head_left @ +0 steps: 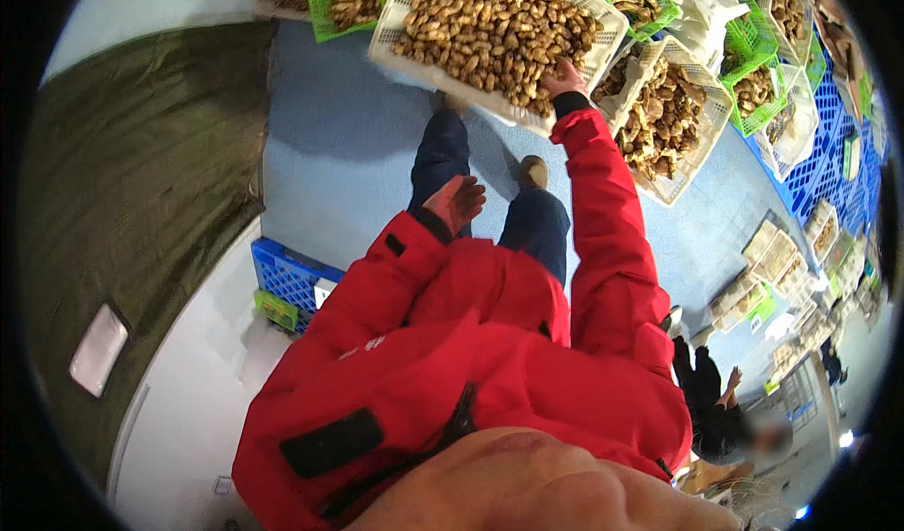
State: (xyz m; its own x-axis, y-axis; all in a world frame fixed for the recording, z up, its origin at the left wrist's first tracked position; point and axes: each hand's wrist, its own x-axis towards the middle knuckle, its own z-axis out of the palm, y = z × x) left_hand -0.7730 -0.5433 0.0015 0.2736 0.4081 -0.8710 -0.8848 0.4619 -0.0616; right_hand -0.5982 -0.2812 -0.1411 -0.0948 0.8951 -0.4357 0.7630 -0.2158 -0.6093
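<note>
My right arm in a red sleeve reaches out to a white plastic basket (603, 8) heaped with small, brown, knobbly pieces (499, 32) that look like mushrooms. At the basket's near right corner, my right hand (566, 79) is over the rim and touches the heap. Its fingertips are partly hidden, so I cannot tell whether they grip a piece. My left hand (457, 201) hangs in front of my body, fingers apart and slightly bent, with nothing in it. To the right of my right hand stands another white basket (720, 107) of larger, irregular brown pieces (664, 121).
Green baskets (749, 41) and more white ones crowd the upper right, some on blue pallets (829, 164). Blue floor (330, 154) lies around my feet. A dark green covering (141, 173) hangs at left, above a blue crate (287, 277). Another person (706, 409) is at lower right.
</note>
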